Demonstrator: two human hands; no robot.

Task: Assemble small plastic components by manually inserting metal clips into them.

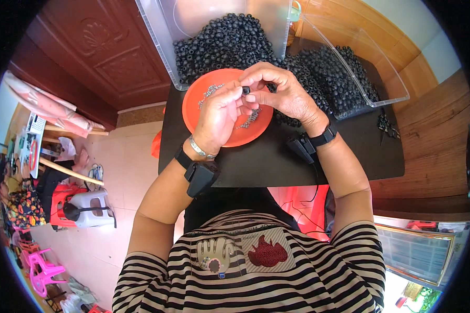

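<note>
Over an orange plate [191, 101], my two hands meet around a small black plastic ring-shaped part [246, 90]. My left hand [218, 116] holds it from the left between thumb and fingers. From the other side, my right hand [289, 96] pinches at the same part with thumb and forefinger. Whether a smaller piece is between the fingertips is hidden. Small silver metal pieces [252, 119] lie on the plate, partly covered by my hands.
Behind the plate, a clear plastic bin [159, 44] on its side spills many black parts [222, 44]. More lie by a second clear bin [397, 98] at right. Dark pointed items [386, 127] sit near the right edge of the dark table [344, 164]. Another person [23, 203] sits far left.
</note>
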